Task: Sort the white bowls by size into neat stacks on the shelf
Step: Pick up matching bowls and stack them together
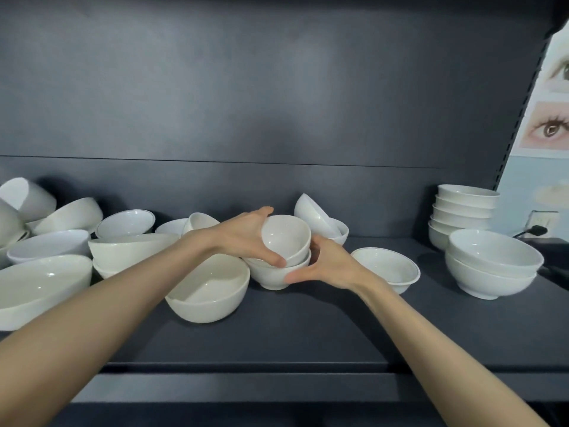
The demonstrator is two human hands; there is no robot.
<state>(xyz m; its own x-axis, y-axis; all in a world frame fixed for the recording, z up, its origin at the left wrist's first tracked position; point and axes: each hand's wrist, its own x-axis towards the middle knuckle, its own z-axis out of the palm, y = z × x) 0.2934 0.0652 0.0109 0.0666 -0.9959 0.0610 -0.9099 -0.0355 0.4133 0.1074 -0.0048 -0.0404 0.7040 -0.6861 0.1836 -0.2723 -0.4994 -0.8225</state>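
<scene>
Step in hand: building the small-bowl stack, mid-shelf, dead centre of view.

- left hand grips the top small bowl: thumb on the near rim, fingers over the far rim. The bowl is tilted toward the camera and sits partly in the lower small bowl, not seated flat.
- right hand cups the lower small bowl from its 3 o'clock side, thumb on the wall. The fingers are hidden behind it, so I can't tell how far they wrap.
- Lower bowl's foot is on the shelf, touching the big tilted bowl at its 8 o'clock.

Rest of the shelf:
- 3 o'clock: tall stack at the back and a pair of large bowls in front. Both look sorted.
- 9 o'clock: loose jumble of mixed sizes, many on their sides.
- Rimmed shallow bowl is just behind the right wrist, and two tipped bowls sit at 1 o'clock of the pair.

My read is that most of the sorting is left.

Next move needs:
- level the top bowl and drop it square into the lower one
- brace the lower bowl with the right hand so it doesn't skid into the big tilted bowl
- shift the stack to bare shelf
</scene>
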